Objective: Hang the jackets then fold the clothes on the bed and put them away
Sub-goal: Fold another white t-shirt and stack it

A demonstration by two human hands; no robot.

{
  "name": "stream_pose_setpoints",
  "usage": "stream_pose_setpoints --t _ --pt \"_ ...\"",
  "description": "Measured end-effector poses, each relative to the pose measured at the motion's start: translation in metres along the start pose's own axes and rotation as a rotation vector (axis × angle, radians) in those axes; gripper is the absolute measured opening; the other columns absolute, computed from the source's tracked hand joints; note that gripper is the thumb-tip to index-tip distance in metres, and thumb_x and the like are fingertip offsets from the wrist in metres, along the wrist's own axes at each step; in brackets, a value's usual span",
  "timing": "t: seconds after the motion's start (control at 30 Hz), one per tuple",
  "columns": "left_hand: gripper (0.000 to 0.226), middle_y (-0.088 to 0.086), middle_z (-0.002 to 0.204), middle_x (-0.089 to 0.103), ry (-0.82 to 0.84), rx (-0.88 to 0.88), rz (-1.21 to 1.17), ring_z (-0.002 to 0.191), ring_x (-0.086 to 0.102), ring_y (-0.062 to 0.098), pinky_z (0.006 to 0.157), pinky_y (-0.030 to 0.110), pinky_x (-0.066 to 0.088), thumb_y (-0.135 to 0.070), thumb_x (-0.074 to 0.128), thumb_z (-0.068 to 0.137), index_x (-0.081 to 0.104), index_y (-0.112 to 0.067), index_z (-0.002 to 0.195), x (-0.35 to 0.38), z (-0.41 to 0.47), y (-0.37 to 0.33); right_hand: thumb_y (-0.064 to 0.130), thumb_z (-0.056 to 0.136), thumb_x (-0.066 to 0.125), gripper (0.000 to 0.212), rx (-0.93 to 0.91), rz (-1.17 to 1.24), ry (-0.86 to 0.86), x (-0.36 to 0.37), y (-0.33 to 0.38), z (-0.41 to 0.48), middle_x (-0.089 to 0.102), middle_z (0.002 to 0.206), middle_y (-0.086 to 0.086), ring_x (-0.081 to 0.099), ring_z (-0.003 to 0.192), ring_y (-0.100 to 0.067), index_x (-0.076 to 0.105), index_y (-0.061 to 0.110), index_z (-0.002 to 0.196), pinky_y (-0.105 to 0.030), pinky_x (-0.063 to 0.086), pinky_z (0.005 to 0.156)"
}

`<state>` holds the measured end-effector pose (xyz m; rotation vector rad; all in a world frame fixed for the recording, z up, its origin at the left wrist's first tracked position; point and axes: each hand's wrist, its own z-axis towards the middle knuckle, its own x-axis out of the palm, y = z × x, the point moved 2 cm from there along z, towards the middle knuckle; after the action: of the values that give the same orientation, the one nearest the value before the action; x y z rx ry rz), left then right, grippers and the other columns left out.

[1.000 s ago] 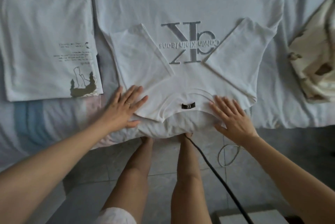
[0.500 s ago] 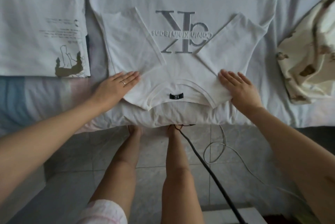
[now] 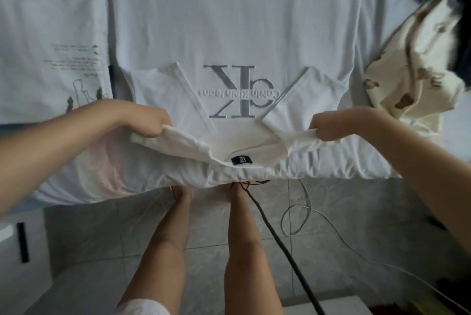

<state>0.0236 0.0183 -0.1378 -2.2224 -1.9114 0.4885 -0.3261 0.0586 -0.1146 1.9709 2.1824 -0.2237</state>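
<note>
A white T-shirt (image 3: 234, 34) with a grey logo lies spread on the bed, collar towards me, both sleeves folded in over the chest. My left hand (image 3: 147, 121) grips the shirt's left shoulder corner and my right hand (image 3: 328, 126) grips the right shoulder corner. Both corners are lifted off the bed, and the collar edge with its dark label (image 3: 241, 159) sags between them.
A folded white T-shirt (image 3: 51, 39) with a small print lies to the left on the bed (image 3: 76, 174). A cream patterned garment (image 3: 413, 85) lies bunched at the right. On the tiled floor below run a black cable (image 3: 285, 251) and a white cord (image 3: 305, 212).
Both hands went from lying flat near the collar to the shoulder corners, gripped them and raised them off the bed.
</note>
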Motion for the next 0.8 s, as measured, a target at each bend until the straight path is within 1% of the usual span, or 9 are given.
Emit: stream_pose_setpoints --t 0.1,0.17,0.27,0.33,0.43,0.57,0.67,0.7,0.8 --pt "0.035 0.001 0.074 0.057 0.177 -0.054 0.06 0.075 0.055 0.019 0.058 0.024 0.039 0.012 0.039 0.073 0.056 -0.019 0.068 0.024 -0.002 -0.006 -0.003 0.087 0.036 0.046 0.022 -0.085 0.219 0.018 0.013 -0.002 0.055 0.114 -0.009 0.054 0.099 -0.022 0.046 0.004 0.131 -0.026 0.045 0.079" --pt "0.029 -0.001 0.072 0.056 0.282 -0.072 0.017 0.071 0.054 0.015 0.055 0.022 0.037 0.007 0.044 0.069 0.056 -0.019 0.068 0.044 -0.007 -0.009 -0.005 0.084 0.04 0.05 0.002 -0.151 0.334 0.034 0.02 -0.001 0.055 0.124 -0.013 0.054 0.109 -0.025 0.043 0.003 0.134 -0.029 0.043 0.09" --pt "0.022 0.002 0.068 0.055 0.306 -0.1 -0.223 0.06 0.051 0.014 0.048 0.02 0.035 -0.01 0.05 0.051 0.058 -0.014 0.071 0.07 -0.013 -0.007 -0.004 0.084 0.042 0.042 -0.027 -0.201 0.458 0.05 0.031 -0.006 0.057 0.095 -0.004 0.053 0.085 -0.017 0.047 0.009 0.124 -0.021 0.041 0.067" --pt "0.016 0.004 0.068 0.052 0.244 -0.097 -0.38 0.058 0.046 0.014 0.048 0.022 0.032 -0.014 0.054 0.056 0.055 -0.012 0.072 0.074 -0.014 0.003 -0.003 0.085 0.041 0.043 -0.035 -0.194 0.445 0.052 0.034 -0.004 0.052 0.086 0.0 0.05 0.08 -0.016 0.048 0.009 0.126 -0.02 0.039 0.064" --pt "0.016 0.0 0.061 0.052 0.031 -0.092 -0.593 0.053 0.046 0.011 0.047 0.02 0.031 -0.019 0.058 0.056 0.052 -0.012 0.069 0.058 -0.017 0.023 0.0 0.084 0.046 0.032 -0.007 -0.082 0.33 0.035 0.023 0.0 0.054 0.096 -0.004 0.05 0.084 -0.017 0.051 0.009 0.115 -0.023 0.038 0.071" --pt "0.039 0.005 0.076 0.07 -0.295 0.02 -0.77 0.063 0.064 0.007 0.058 0.015 0.047 -0.026 0.077 0.056 0.067 -0.001 0.084 -0.008 -0.023 0.051 0.005 0.08 0.055 0.006 0.047 0.2 0.032 -0.025 -0.014 0.002 0.049 0.071 -0.001 0.042 0.061 -0.011 0.051 0.01 0.08 -0.017 0.034 0.05" --pt "0.008 -0.007 0.06 0.065 -0.494 0.1 -0.71 0.053 0.057 0.002 0.048 0.008 0.04 -0.011 0.068 0.086 0.064 -0.005 0.083 -0.087 -0.033 0.049 0.003 0.077 0.055 0.009 0.081 0.383 -0.223 -0.091 -0.045 0.001 0.049 0.065 -0.003 0.043 0.059 -0.016 0.05 0.006 0.07 -0.019 0.036 0.046" --pt "0.01 -0.008 0.057 0.062 -0.557 0.108 -0.68 0.05 0.054 0.002 0.045 0.008 0.038 -0.012 0.063 0.087 0.063 -0.005 0.079 -0.104 -0.034 0.049 -0.001 0.08 0.051 0.013 0.08 0.424 -0.272 -0.104 -0.052 0.005 0.05 0.065 -0.005 0.045 0.062 -0.018 0.051 0.006 0.069 -0.02 0.037 0.049" --pt "0.012 0.009 0.077 0.061 -0.726 0.133 -0.644 0.063 0.058 0.008 0.049 0.012 0.042 -0.006 0.061 0.089 0.062 0.006 0.086 -0.169 -0.023 0.056 -0.004 0.084 0.045 0.022 0.093 0.51 -0.493 -0.158 -0.072 0.026 0.054 0.072 -0.006 0.051 0.07 -0.022 0.051 0.011 0.069 -0.024 0.042 0.056"
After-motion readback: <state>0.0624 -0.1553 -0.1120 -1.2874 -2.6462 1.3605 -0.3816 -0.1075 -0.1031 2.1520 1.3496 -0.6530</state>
